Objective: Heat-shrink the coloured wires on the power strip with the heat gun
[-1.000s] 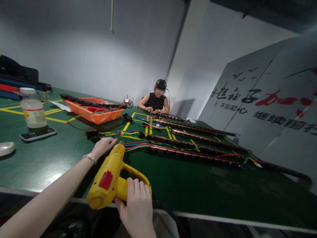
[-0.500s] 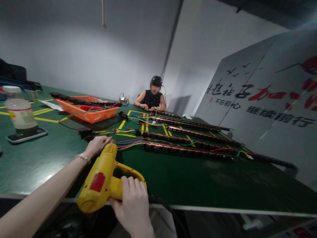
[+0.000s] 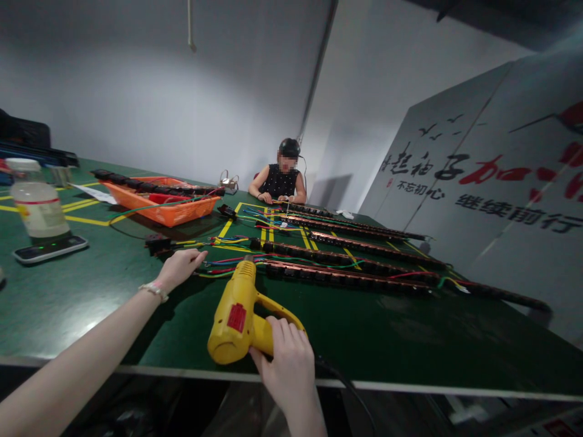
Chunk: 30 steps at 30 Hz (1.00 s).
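Note:
In my right hand (image 3: 289, 355) is a yellow heat gun (image 3: 237, 312), gripped by its handle, its nozzle pointing away from me at the coloured wires (image 3: 228, 264). My left hand (image 3: 181, 268) is at the left ends of these wires, fingers curled together; what they pinch, if anything, is hidden. The wires run into a long black bar with copper strips (image 3: 337, 276) lying just beyond the heat gun. Beside my left hand, on its far side, is a black connector (image 3: 159, 244) with yellow-sleeved leads.
More long bars (image 3: 378, 247) lie across the green table (image 3: 410, 340). An orange basket (image 3: 182, 212) with a bar across it stands at the back left. At left, a bottle (image 3: 39, 209) stands by a phone-like device (image 3: 50, 249). Across the table sits a person (image 3: 280, 179).
My right hand has moved the heat gun to the right and slightly away from me, so its nozzle has left my left hand. The left hand has barely moved.

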{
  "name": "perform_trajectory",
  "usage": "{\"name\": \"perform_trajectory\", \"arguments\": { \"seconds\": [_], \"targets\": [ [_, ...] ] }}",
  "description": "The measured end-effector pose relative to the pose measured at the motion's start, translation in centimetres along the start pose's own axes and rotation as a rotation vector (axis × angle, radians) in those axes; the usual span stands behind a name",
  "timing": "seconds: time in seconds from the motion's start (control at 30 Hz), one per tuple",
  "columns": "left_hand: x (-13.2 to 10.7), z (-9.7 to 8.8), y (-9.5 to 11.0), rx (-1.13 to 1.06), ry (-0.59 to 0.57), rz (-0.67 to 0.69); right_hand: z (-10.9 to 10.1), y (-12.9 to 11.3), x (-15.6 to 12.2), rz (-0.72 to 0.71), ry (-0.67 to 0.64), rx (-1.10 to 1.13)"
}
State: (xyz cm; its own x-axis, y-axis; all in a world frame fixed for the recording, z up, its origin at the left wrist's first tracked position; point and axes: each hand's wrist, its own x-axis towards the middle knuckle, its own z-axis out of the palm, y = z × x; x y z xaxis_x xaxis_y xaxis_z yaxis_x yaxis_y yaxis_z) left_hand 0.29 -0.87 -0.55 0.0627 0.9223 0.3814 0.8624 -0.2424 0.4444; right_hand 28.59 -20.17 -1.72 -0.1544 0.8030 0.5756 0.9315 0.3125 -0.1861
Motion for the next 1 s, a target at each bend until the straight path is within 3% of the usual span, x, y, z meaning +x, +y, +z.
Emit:
{"name": "perform_trajectory", "arguments": {
  "seconds": [0.13, 0.5, 1.0],
  "targets": [
    [0.2, 0.2, -0.4, 0.004, 0.01, 0.021, 0.0, 0.6, 0.0, -0.02, 0.05, -0.04],
    [0.3, 0.2, 0.0, 0.021, 0.017, 0.02, -0.1, 0.1, 0.0, -0.014, 0.008, -0.072],
    [0.3, 0.0, -0.1, 0.0, -0.001, 0.013, 1.4, -5.8, 0.6, -0.129, -0.038, 0.046]
  ]
}}
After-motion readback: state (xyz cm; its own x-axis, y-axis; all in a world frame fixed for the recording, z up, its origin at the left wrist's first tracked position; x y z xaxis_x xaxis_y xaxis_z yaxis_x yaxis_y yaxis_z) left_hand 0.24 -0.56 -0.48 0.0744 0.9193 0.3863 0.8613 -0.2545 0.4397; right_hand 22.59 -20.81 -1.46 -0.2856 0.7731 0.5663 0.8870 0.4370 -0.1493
